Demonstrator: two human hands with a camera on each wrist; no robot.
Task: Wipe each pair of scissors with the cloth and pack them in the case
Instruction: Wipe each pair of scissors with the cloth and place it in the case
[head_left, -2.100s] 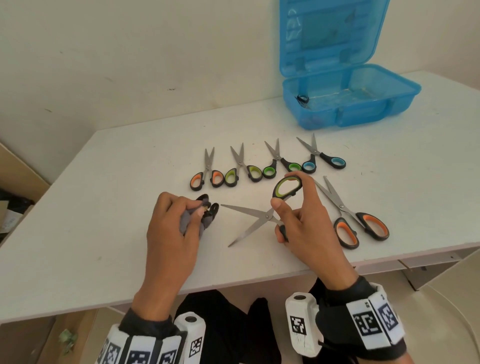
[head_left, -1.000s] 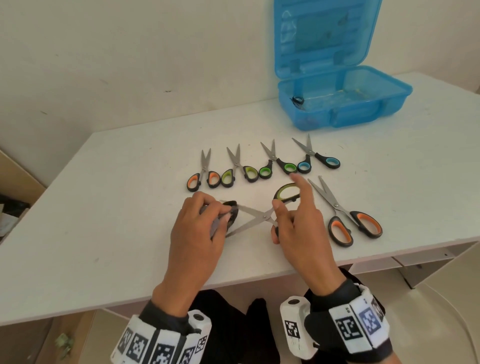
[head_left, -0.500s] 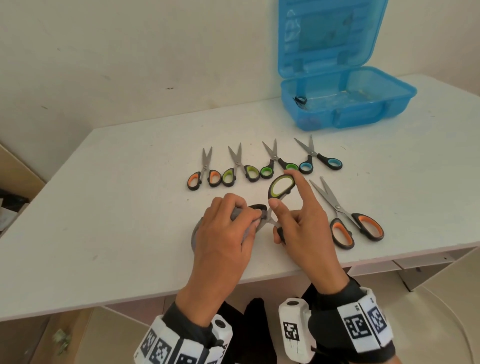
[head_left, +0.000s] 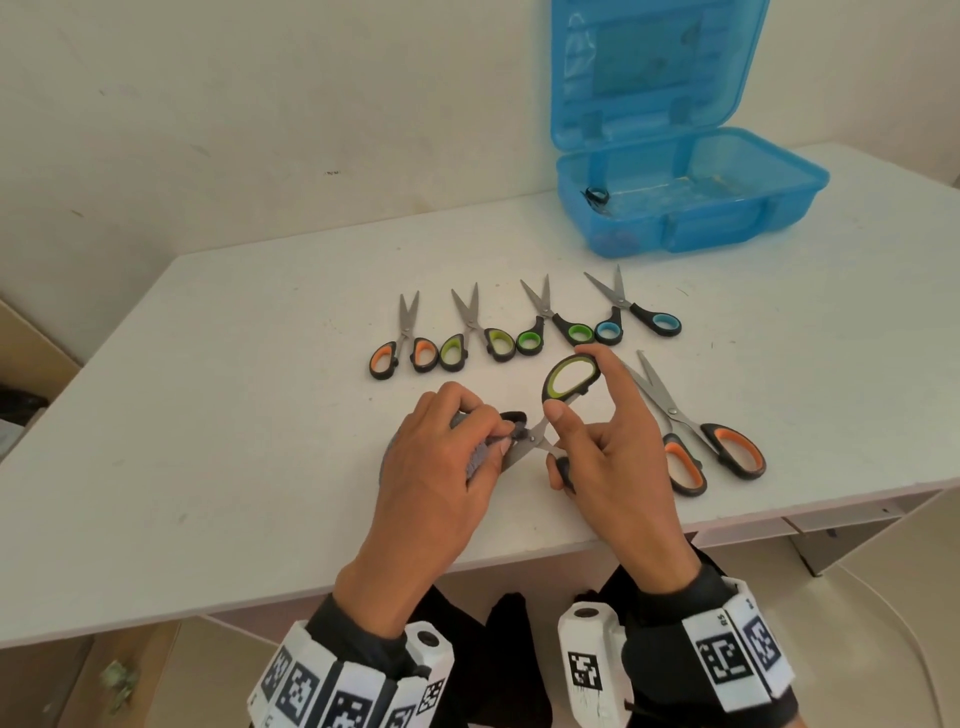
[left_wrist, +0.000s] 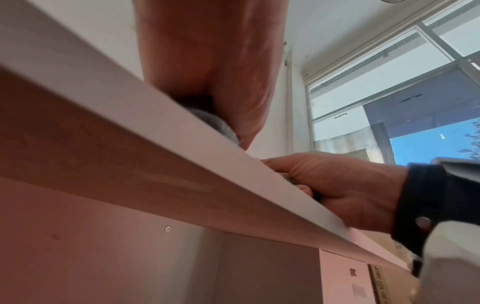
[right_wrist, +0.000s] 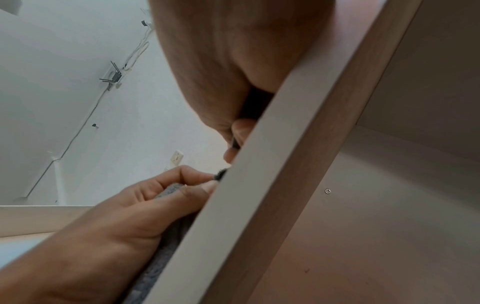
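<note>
Left hand (head_left: 436, 462) wiping scissors (head_left: 550, 410), five waiting

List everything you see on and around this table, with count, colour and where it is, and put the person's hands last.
Small scissors: four, in a row mid-table; handles orange, yellow-green, green, blue.
Large orange scissors: one, black and orange, lying right of the hands.
Large green scissors: one, black and yellow-green, blades open, held.
Cloth: one, grey, wrapped round a blade.
Case: one, blue, open, far right of the table.
Table: one, white.
Left hand: grips the cloth.
Right hand: holds the large green scissors' handles.
</note>
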